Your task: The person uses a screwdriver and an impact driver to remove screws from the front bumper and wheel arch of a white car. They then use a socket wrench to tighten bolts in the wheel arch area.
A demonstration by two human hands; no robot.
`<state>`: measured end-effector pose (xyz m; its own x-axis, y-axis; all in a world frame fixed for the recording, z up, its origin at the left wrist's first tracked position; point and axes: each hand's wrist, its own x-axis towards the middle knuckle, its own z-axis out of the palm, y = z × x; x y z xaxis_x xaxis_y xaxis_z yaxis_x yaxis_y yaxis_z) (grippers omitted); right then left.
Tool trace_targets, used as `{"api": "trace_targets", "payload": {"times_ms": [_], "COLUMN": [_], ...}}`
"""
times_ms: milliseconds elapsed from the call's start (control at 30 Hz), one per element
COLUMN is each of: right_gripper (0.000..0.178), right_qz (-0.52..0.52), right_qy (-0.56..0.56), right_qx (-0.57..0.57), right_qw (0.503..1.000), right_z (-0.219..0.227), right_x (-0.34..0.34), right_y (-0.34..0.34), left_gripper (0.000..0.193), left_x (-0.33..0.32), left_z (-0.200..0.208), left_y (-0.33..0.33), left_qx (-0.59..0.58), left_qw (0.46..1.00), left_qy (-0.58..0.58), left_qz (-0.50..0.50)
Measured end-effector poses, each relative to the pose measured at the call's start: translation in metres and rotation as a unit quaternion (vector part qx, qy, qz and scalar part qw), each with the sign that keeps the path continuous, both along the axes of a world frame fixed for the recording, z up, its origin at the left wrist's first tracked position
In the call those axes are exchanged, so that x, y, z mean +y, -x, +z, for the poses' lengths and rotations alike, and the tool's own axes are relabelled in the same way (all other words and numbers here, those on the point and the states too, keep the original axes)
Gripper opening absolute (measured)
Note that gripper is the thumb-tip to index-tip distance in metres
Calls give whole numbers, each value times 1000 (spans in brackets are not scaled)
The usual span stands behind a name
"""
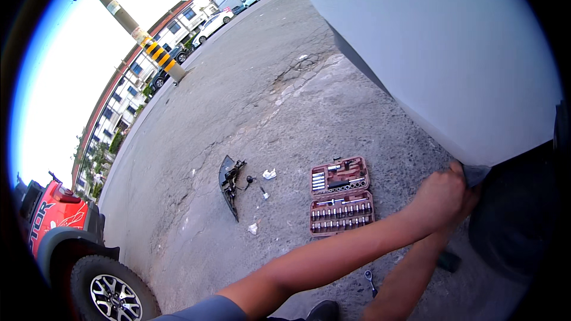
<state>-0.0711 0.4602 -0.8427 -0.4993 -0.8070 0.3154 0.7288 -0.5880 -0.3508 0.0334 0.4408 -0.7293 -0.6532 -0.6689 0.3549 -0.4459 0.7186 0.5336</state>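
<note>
My left hand (441, 195) is closed at the low corner of a white vehicle body panel (440, 53), its fingertips against the edge beside a small grey piece (477, 176). What lies between those fingers is hidden. Behind it, my right hand (472, 201) reaches up to the same corner; its fingers are mostly covered. Below my forearms a ratchet wrench (370, 279) lies on the ground. An open reddish-brown socket set case (342, 233) sits left of my hands, with rows of sockets and bits inside.
A curved black car part with wires (228, 181) lies on the cracked pavement (238, 113), near white scraps (269, 174). A dark tyre (505, 232) is close at right. At far left stands a red pickup (59, 205); a striped pole (157, 53) and parked cars are farther off.
</note>
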Motion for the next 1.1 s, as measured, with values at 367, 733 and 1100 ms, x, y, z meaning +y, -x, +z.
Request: {"api": "trace_targets", "payload": {"times_ms": [367, 733, 1100], "right_gripper": [32, 22, 29], "right_qz": [20, -158, -215], "right_qy": [9, 23, -44], "right_qx": [-70, -165, -145], "right_qw": [997, 973, 965], "right_z": [22, 11, 17], "right_x": [5, -29, -27], "right_y": [0, -18, -24], "left_gripper": [42, 48, 42], "left_x": [-8, -5, -2], "left_z": [10, 12, 14], "left_y": [-6, -6, -5], "left_qx": [-38, -43, -15], "left_qw": [997, 998, 999], "left_qy": [-43, 28, 26], "left_qz": [-49, -35, -33]}}
